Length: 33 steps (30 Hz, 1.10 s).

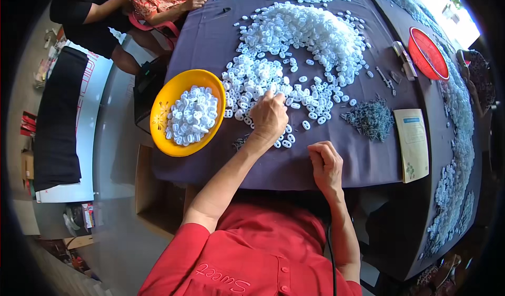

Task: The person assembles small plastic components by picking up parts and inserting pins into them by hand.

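My left hand [270,116] reaches into the near edge of a heap of small white oval plastic pieces with two holes [252,78]. Its fingers are bent and pressed together; whatever lies between them is hidden. Several loose white pieces surround it. My right hand [327,165] is closed above the table's near edge, thumb against the curled fingers, and I cannot see if it holds anything. Beyond it to the right lies a pile of small grey pieces [370,118]. To the left of my left hand, a yellow bowl [159,138] holds many white pieces.
A larger white heap [310,30] spreads across the dark tablecloth [363,164]. At right are a printed beige packet [413,146], a small tool [385,79] and a red mesh basket [428,54]. Another person's hand [197,1] rests at the far left edge.
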Available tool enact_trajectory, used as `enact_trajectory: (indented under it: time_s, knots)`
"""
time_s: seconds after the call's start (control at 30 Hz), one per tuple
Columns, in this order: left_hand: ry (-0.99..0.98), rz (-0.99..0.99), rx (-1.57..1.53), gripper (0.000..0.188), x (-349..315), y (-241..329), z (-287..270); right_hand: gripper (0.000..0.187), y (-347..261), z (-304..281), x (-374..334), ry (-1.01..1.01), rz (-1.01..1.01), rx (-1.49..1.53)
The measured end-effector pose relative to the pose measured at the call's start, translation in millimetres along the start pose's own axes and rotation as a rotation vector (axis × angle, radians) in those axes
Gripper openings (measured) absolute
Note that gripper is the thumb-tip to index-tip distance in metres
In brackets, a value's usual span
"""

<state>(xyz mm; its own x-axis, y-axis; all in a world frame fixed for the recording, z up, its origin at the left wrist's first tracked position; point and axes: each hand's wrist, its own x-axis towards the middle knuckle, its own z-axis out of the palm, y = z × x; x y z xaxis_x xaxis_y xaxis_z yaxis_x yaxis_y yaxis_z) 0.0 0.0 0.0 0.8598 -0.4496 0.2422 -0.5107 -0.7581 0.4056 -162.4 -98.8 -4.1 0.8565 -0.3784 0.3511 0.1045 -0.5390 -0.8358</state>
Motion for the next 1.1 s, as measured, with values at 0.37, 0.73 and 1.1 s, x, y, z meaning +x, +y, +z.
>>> enact_trajectory:
  time_s: [0.37, 0.73, 1.1]
  knots:
    - [0.009, -0.119, -0.914, 0.009, -47, 6, -24, 0.010, 3, 2, -3, -0.006, 0.031, 0.042]
    - [-0.266, -0.530, -1.676, 0.009, -96, 24, -28, 0.005, -36, 23, -6, 0.073, 0.261, 0.400]
    - [-0.093, 0.073, -1.170, 0.010, -117, 13, -49, 0.005, -45, 4, -10, -0.177, 0.678, 0.777]
